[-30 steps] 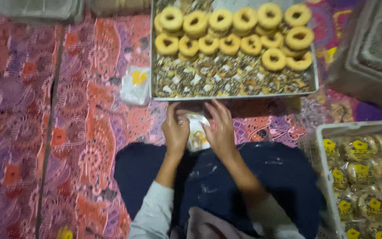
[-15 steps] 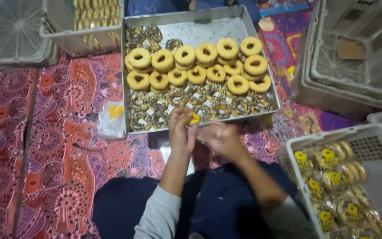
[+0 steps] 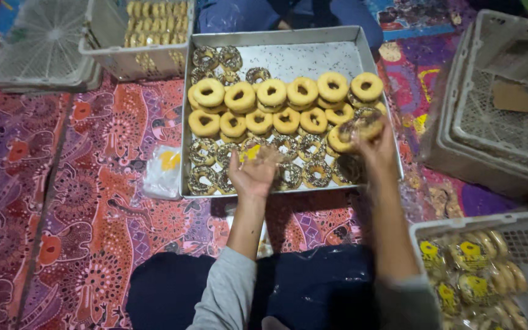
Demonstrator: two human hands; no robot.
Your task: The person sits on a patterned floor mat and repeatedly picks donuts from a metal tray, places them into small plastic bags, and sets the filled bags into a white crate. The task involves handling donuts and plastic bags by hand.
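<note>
A metal tray (image 3: 276, 55) on the patterned mat holds rows of plain yellow doughnuts (image 3: 258, 98) and, nearer me, several sprinkle-covered doughnuts (image 3: 206, 177). My right hand (image 3: 374, 150) is raised over the tray's right side, gripping a sprinkled doughnut (image 3: 362, 125). My left hand (image 3: 255, 171) hovers above the tray's near edge, pinching a thin clear plastic wrapper with a yellow patch (image 3: 250, 153).
A stack of clear wrappers (image 3: 165, 171) lies left of the tray. One white crate (image 3: 481, 269) at lower right holds wrapped doughnuts. Empty white crates (image 3: 496, 104) stand at right, another crate with doughnuts (image 3: 148, 30) at top left. A person's knees (image 3: 288, 15) are beyond the tray.
Both hands left my lap and rose toward the tray. The right hand reached onto the tray's right side and lifted a sprinkled doughnut; the left hand still holds a wrapper.
</note>
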